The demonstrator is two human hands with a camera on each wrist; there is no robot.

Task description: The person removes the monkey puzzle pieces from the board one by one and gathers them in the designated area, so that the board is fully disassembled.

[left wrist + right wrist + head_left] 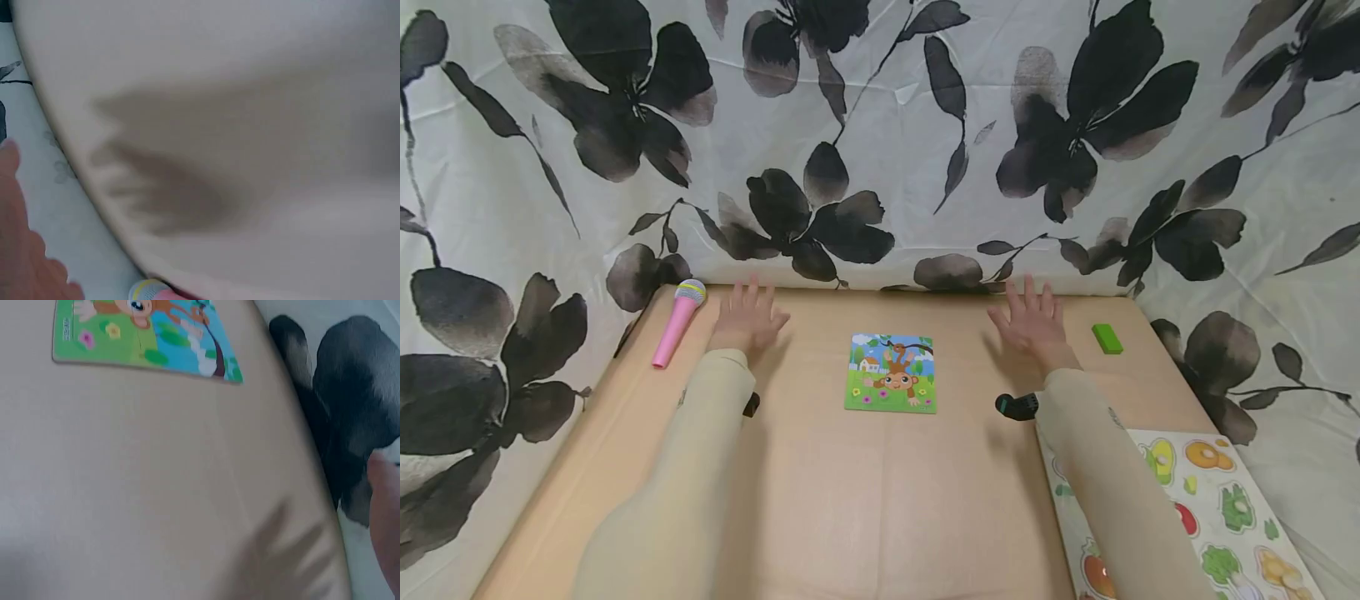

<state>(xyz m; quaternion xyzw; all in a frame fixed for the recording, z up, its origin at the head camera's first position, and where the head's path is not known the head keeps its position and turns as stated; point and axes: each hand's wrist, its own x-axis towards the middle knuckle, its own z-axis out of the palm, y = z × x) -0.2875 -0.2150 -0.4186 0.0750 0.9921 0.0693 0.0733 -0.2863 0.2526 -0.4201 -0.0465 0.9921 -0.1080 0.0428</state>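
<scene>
Monkey puzzle [891, 372] is lying flat mid-table between my hands, its small printed label too blurred to read. I am holding my left hand [747, 317] and right hand [1033, 321] over the table [820, 500], fingers spread, gripping nothing. Pink toy microphone [677, 322] is lying just beside my left hand, green block [1107, 338] near my right.

Tan table [820, 517]: puzzle [892, 372], microphone [678, 321], block [1107, 338]
</scene>
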